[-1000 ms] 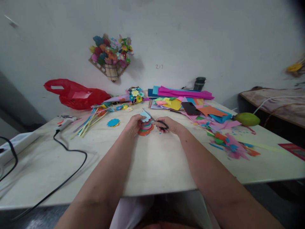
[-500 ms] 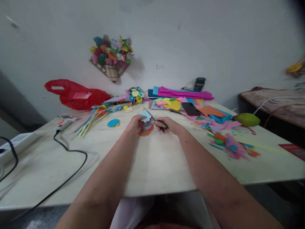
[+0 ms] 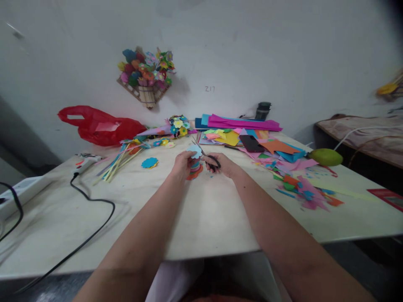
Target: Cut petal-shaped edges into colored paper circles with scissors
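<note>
My left hand (image 3: 181, 162) holds a small light-blue paper flower shape (image 3: 194, 151) above a stack of coloured paper discs (image 3: 195, 169) on the table's middle. My right hand (image 3: 224, 164) grips black-handled scissors (image 3: 208, 156), whose blades point up and left into the blue paper. Both hands are close together, a little past the centre of the pale table (image 3: 201, 222).
A blue paper flower (image 3: 150, 162) and a bundle of paper sticks (image 3: 121, 158) lie left. Coloured paper sheets (image 3: 242, 130), a black phone (image 3: 252, 143), scraps (image 3: 307, 193) and a green mango (image 3: 326, 157) sit right. A glue gun (image 3: 85, 161) with black cable (image 3: 94, 201) and a red bag (image 3: 100, 126) are left.
Both hands have lifted slightly away from me with the blue paper and scissors; the paper shape has turned a little in my left hand.
</note>
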`<action>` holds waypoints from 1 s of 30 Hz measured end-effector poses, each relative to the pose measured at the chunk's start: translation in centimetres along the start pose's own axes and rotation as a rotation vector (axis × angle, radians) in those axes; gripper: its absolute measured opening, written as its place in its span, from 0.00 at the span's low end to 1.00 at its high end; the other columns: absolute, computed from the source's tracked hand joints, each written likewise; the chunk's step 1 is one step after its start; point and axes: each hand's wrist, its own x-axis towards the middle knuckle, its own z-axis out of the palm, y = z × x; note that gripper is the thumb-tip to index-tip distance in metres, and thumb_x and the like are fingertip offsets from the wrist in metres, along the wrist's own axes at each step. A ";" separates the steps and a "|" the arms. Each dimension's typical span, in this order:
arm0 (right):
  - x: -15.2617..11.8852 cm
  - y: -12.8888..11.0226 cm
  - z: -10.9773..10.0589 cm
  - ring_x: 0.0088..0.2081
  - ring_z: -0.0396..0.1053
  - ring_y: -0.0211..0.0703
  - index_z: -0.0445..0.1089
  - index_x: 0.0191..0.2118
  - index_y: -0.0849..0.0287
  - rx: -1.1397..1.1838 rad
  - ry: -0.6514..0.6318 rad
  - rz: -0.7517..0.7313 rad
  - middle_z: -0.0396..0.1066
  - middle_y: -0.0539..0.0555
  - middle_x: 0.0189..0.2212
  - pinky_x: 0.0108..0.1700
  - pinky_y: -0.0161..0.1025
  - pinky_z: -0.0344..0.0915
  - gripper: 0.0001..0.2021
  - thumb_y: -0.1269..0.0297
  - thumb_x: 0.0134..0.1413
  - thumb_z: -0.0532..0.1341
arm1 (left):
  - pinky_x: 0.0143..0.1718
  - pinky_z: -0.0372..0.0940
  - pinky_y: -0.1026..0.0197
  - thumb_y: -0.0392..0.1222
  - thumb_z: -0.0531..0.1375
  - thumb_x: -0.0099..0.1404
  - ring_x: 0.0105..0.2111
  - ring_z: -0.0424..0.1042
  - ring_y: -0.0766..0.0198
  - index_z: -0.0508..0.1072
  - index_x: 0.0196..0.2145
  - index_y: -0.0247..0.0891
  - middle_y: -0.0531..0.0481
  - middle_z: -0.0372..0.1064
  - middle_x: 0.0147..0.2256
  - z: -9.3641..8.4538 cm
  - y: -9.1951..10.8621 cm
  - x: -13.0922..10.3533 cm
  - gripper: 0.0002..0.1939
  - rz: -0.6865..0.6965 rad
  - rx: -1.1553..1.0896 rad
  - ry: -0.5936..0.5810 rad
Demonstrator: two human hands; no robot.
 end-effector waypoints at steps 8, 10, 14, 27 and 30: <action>-0.1 -0.2 0.3 0.16 0.62 0.31 0.68 0.31 0.61 0.059 0.031 -0.009 0.68 0.48 0.19 0.14 0.28 0.47 0.11 0.59 0.58 0.63 | 0.33 0.68 0.65 0.29 0.63 0.48 0.24 0.71 0.69 0.67 0.26 0.38 0.54 0.69 0.23 1.0 -0.5 -0.7 0.09 0.022 -0.014 0.032; -0.2 -0.4 0.4 0.16 0.62 0.30 0.67 0.30 0.61 0.064 0.035 -0.016 0.68 0.48 0.18 0.14 0.28 0.48 0.12 0.58 0.57 0.64 | 0.30 0.66 0.66 0.31 0.64 0.48 0.23 0.70 0.69 0.67 0.26 0.38 0.54 0.70 0.23 1.0 -0.8 -0.7 0.09 0.017 -0.009 0.054; -0.3 -0.6 0.7 0.16 0.62 0.31 0.67 0.30 0.61 0.061 0.052 -0.023 0.68 0.47 0.18 0.15 0.28 0.48 0.14 0.55 0.54 0.66 | 0.24 0.60 0.67 0.34 0.65 0.46 0.22 0.70 0.67 0.67 0.26 0.39 0.53 0.70 0.23 1.1 -1.2 -0.5 0.10 -0.013 0.016 0.089; -0.1 -0.5 1.5 0.16 0.63 0.33 0.66 0.28 0.60 0.043 0.100 -0.030 0.66 0.47 0.17 0.13 0.29 0.49 0.17 0.52 0.53 0.67 | 0.22 0.57 0.67 0.35 0.63 0.49 0.21 0.66 0.67 0.64 0.26 0.40 0.55 0.64 0.20 1.7 -1.7 -1.1 0.10 -0.024 0.010 0.136; -0.1 -0.6 1.7 0.16 0.63 0.33 0.66 0.28 0.60 0.044 0.104 -0.026 0.66 0.47 0.17 0.13 0.29 0.50 0.17 0.52 0.54 0.67 | 0.22 0.59 0.66 0.36 0.64 0.48 0.20 0.65 0.67 0.63 0.27 0.40 0.56 0.64 0.21 1.7 -1.8 -1.1 0.11 -0.024 0.026 0.142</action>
